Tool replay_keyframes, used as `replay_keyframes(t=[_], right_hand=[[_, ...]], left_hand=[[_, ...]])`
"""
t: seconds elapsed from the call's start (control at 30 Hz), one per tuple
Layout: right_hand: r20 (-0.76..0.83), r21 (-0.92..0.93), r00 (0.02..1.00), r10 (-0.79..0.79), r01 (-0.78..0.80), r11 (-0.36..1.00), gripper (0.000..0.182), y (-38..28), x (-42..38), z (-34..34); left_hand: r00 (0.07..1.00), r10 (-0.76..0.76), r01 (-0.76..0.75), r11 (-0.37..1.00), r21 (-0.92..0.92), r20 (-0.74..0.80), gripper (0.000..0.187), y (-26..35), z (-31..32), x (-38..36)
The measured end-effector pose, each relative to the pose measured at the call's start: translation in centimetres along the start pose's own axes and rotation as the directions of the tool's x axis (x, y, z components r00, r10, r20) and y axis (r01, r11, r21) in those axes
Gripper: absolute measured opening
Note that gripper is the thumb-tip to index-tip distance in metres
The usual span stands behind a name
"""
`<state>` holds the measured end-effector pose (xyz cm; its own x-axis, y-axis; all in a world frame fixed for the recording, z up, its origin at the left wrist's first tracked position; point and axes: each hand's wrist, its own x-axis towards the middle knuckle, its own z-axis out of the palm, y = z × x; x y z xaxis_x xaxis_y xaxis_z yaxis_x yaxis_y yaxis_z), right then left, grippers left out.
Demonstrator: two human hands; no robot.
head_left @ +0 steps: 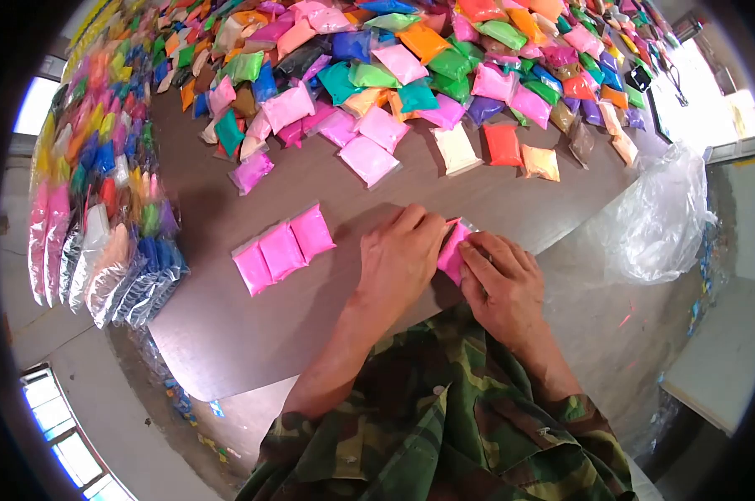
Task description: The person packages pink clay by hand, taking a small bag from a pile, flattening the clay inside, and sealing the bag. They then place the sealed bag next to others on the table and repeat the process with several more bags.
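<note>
Packet: a pink packet (453, 250) is lying on the brown table (227, 334), pinched between the fingertips of both hands.
Left hand: the left hand (402, 259) is curling over its left edge, fingers together and pressing on it.
Right hand: the right hand (503, 280) is gripping its right edge, fingers closed on it.
Handling: probably light, soft and slippery in its film; edges seem the best hold.
Axis: long axis running away from the fingers, tilted slightly right.
Beyond the left fingers: three pink packets (283, 248) are lying side by side.
Past the fingertips: a heap of coloured packets (411, 75) is spreading.
Right of the fingers: a clear plastic bag (657, 221) is sitting.
</note>
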<state>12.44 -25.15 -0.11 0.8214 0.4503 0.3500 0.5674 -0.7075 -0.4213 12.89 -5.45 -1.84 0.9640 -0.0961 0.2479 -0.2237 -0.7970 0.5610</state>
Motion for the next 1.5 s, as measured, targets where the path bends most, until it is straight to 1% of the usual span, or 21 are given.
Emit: replay_keyframes(t=[0.07,0.17,0.27,0.37,0.47,0.57,0.67,0.8,0.87,0.93,0.97,1.17,1.27,1.37,1.47,1.5], right_hand=[[0.016,-0.016,1.0,0.003,-0.003,1.0,0.029,0.0,0.0,-0.2],[0.028,0.016,0.999,0.029,-0.03,0.999,0.028,-0.3,0.0,-0.4],[0.007,0.007,1.0,-0.014,0.014,1.0,0.029,0.2,-0.1,0.1],[0.003,0.012,1.0,-0.02,0.02,1.0,0.029,0.2,-0.1,0.1],[0.008,0.024,1.0,-0.014,0.014,1.0,0.029,0.2,0.0,-0.2],[0.018,0.027,1.0,-0.008,0.007,1.0,0.029,0.3,-0.1,-0.3],[0.01,0.048,1.0,0.01,-0.01,0.999,0.028,0.2,-0.1,-0.2],[-0.007,0.065,1.0,0.002,-0.002,0.998,0.026,0.3,0.0,0.2],[-0.006,0.071,1.0,0.001,0.0,0.997,0.025,0.3,0.0,0.0],[-0.013,0.069,1.0,-0.001,0.002,0.998,0.025,0.4,0.0,0.0],[-0.016,0.07,1.0,-0.001,0.002,0.998,0.025,0.4,-0.1,0.1],[-0.039,0.083,0.999,0.032,-0.029,0.996,0.026,0.4,-0.2,0.4],[-0.065,0.103,0.998,0.019,-0.012,0.995,0.026,0.6,-0.2,0.8],[-0.061,0.091,0.997,0.051,-0.045,0.995,0.024,0.0,-0.2,0.3],[-0.023,0.136,0.994,0.11,-0.106,0.985,0.025,-0.1,-0.8,0.2],[-0.057,0.146,0.993,0.099,-0.09,0.985,0.025,0.0,-0.9,0.4]], left_hand=[[0.999,0.041,-0.041,0.997,-0.059,-0.01,0.011,-0.1,-0.2,0.6],[1.0,-0.002,0.005,0.995,-0.104,0.023,0.014,0.4,-1.1,-0.8],[0.999,-0.027,0.03,0.992,-0.125,0.025,0.015,0.7,-1.2,-1.3],[0.999,-0.032,0.033,0.998,-0.044,0.036,0.015,0.4,-0.1,-0.3],[1.0,0.012,-0.012,1.0,0.016,-0.003,0.015,0.0,0.4,0.7],[0.998,-0.056,0.058,0.997,-0.046,0.039,0.009,0.1,-0.3,0.1],[0.998,-0.044,0.048,0.992,-0.115,0.038,0.008,0.7,-0.9,-1.3],[0.999,-0.031,0.032,0.999,-0.025,0.025,0.008,0.6,-0.2,-0.9],[1.0,-0.02,0.02,1.0,0.005,0.013,0.014,0.2,0.2,0.2],[1.0,-0.003,0.003,1.0,0.012,0.014,0.009,0.1,0.2,0.6],[1.0,0.004,-0.004,1.0,0.017,0.016,0.009,0.1,0.2,0.6],[0.998,-0.066,0.068,0.991,-0.115,0.025,0.009,1.5,-2.1,-2.0],[0.999,-0.045,0.046,0.997,-0.063,0.026,0.009,0.6,-1.4,-2.1],[0.998,-0.068,0.068,0.998,-0.006,0.008,0.007,0.1,-1.6,-1.7],[0.999,-0.04,0.04,0.999,-0.023,-0.012,0.007,1.5,-3.1,-1.9],[0.999,-0.051,0.049,0.996,-0.068,-0.02,0.006,1.7,-3.0,-2.4]])
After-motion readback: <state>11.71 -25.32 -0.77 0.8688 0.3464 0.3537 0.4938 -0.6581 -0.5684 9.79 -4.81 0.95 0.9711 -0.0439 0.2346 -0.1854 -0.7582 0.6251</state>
